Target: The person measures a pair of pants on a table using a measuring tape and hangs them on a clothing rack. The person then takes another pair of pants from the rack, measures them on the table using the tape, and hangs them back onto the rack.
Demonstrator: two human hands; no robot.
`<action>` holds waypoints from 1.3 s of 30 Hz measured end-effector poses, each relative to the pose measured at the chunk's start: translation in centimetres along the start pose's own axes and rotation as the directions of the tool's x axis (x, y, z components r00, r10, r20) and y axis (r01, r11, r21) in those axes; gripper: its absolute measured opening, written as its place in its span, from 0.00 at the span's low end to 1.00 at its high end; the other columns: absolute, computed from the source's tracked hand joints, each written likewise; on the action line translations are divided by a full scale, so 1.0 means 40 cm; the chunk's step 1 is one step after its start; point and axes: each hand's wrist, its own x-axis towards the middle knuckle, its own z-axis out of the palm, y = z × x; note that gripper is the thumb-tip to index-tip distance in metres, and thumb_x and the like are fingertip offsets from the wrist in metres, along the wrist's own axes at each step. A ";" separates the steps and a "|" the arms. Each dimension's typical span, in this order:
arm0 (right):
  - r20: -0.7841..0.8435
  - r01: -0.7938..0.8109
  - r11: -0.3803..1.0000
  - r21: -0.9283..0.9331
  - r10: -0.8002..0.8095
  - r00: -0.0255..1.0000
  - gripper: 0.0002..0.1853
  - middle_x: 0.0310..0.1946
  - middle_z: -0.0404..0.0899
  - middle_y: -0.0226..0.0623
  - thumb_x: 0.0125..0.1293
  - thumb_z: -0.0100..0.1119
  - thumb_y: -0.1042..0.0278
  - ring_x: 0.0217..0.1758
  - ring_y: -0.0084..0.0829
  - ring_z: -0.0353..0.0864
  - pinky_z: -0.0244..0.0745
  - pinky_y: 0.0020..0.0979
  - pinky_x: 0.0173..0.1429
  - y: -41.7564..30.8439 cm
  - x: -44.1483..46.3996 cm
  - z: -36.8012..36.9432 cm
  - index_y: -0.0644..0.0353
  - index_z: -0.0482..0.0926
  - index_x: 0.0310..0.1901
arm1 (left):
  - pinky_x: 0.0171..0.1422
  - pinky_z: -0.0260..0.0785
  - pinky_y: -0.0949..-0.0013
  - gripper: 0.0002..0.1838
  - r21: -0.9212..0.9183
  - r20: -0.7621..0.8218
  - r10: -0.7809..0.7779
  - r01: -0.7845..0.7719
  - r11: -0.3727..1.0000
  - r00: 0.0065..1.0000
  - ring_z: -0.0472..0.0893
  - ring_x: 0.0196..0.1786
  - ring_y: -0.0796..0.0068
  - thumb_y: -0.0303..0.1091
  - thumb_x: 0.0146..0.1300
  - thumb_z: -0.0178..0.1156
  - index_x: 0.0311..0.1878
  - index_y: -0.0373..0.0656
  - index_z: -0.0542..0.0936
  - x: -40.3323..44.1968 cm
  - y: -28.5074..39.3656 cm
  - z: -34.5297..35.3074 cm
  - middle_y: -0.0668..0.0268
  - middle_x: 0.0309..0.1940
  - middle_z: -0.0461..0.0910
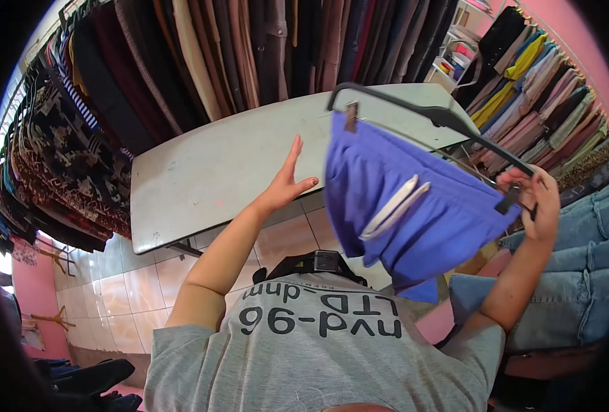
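Note:
A pair of blue-purple shorts (pixel 421 199) with a white drawstring hangs by clips from a black clothes hanger (pixel 436 117). My right hand (pixel 539 200) grips the hanger at its right end, close to one clip. The hanger is tilted, its left end higher, over the right part of the white table (pixel 215 165). To the left of the shorts, my left hand (pixel 287 184) is raised above the table's front edge. Its fingers are stretched out with the thumb apart, and it touches nothing.
Trousers (pixel 249 48) hang in a dense row behind the table. Patterned clothes (pixel 64 165) crowd a rack on the left. Shirts in several colours (pixel 538 82) hang at the far right. Folded jeans (pixel 558 295) lie beside my right arm. Tiled floor (pixel 126 281) shows below the table.

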 end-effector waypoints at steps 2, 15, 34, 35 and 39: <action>0.046 0.031 1.000 -0.001 -0.031 0.998 0.20 0.40 0.80 0.51 0.71 0.49 0.60 0.45 0.41 0.82 0.78 0.38 0.50 0.012 0.011 -0.002 0.75 0.72 0.47 | 0.72 0.52 0.63 0.36 -0.141 -0.004 0.074 -0.074 0.987 0.997 0.60 0.71 0.65 0.33 0.58 0.66 0.68 0.40 0.61 0.031 0.027 0.040 0.53 0.68 0.61; -0.206 -0.073 0.970 -0.232 0.024 0.978 0.11 0.32 0.82 0.36 0.68 0.56 0.60 0.30 0.23 0.82 0.74 0.22 0.33 0.254 0.393 -0.130 0.59 0.76 0.41 | 0.46 0.69 0.76 0.10 0.205 -0.143 -0.018 0.048 0.978 0.990 0.77 0.39 0.83 0.20 0.60 0.58 0.46 0.34 0.79 0.122 0.085 -0.021 0.67 0.35 0.82; -0.010 -0.040 0.416 -0.908 0.074 0.997 0.33 0.68 0.58 0.50 0.60 0.60 0.55 0.72 0.59 0.52 0.48 0.64 0.69 1.293 0.798 0.294 0.46 0.63 0.67 | 0.72 0.38 0.35 0.33 0.916 -0.129 -0.346 0.245 0.318 0.929 0.47 0.75 0.51 0.50 0.58 0.58 0.68 0.61 0.64 0.390 -0.628 -0.016 0.54 0.73 0.48; -0.011 -0.052 0.408 -0.912 0.103 0.995 0.33 0.68 0.58 0.50 0.60 0.60 0.55 0.72 0.59 0.52 0.48 0.64 0.69 1.306 0.751 0.281 0.46 0.63 0.67 | 0.72 0.38 0.35 0.33 0.911 -0.120 -0.370 0.251 0.328 0.921 0.47 0.75 0.51 0.50 0.58 0.58 0.68 0.61 0.64 0.395 -0.633 -0.011 0.54 0.73 0.48; 0.090 0.015 0.330 -0.944 0.213 0.973 0.31 0.71 0.55 0.43 0.60 0.59 0.50 0.73 0.55 0.51 0.46 0.64 0.69 1.309 0.696 0.241 0.40 0.67 0.66 | 0.72 0.36 0.35 0.33 0.899 -0.149 -0.421 0.300 0.319 0.895 0.45 0.75 0.53 0.53 0.57 0.58 0.68 0.62 0.66 0.430 -0.605 -0.029 0.57 0.74 0.48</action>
